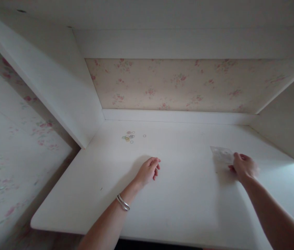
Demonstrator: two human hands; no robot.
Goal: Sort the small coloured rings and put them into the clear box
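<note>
1. On the white table (178, 208), set into an alcove with white side panels, two bare hands rest well apart from each other.
2. At the right side of the table, the right hand (243, 167) has its fingers closed on the near edge of a small clear plastic bag (222, 153), thumb on top (the bag is see-through and pale, so what it holds, if anything, cannot be told).
3. That bag lies flat or nearly flat on the table surface, its far corner pointing toward the back of the alcove.
4. Near the middle of the table, the left hand (149, 171) holds nothing; its fingers are loosely curled, with the tips at or just above the table.
5. A silver bracelet (123, 202) circles the left wrist.
6. Toward the back left corner lies a small cluster of tiny coloured rings (128, 136), pinkish, yellow and grey, bunched together, with one more lone ring (144, 135) just beside them to the right.
7. These rings are well apart from both hands, though nearer the left one.
8. Behind the table, a strip of floral wallpaper (188, 85) covers the back wall below a white shelf board (188, 43), and the same pattern shows on the wall at the far left.
</note>
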